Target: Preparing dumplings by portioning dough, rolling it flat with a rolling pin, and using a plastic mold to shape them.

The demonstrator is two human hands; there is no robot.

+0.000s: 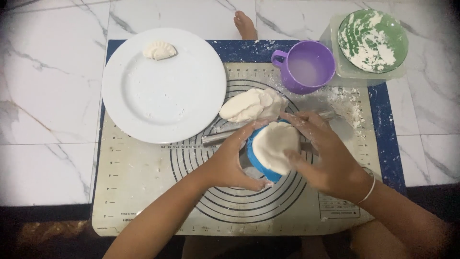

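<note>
My left hand [232, 160] grips a blue dumpling mould [256, 163] from its left side, tilted up over the baking mat [143, 182]. A flat round of white dough [275, 146] lies across the mould. My right hand [326, 156] rests on the dough's right edge, fingers pressing on it. Just behind the mould sits a lump of white dough [251, 105] on the mat. A metal rolling pin [218, 138] lies across the mat, partly hidden by my hands.
A white plate [163, 100] at the left holds one folded dumpling [159, 50]. A purple cup [306, 67] of cloudy water stands behind, beside a green floury bowl [373, 41] on a clear box. A bare foot [245, 25] shows at the far edge. Marble floor surrounds the mat.
</note>
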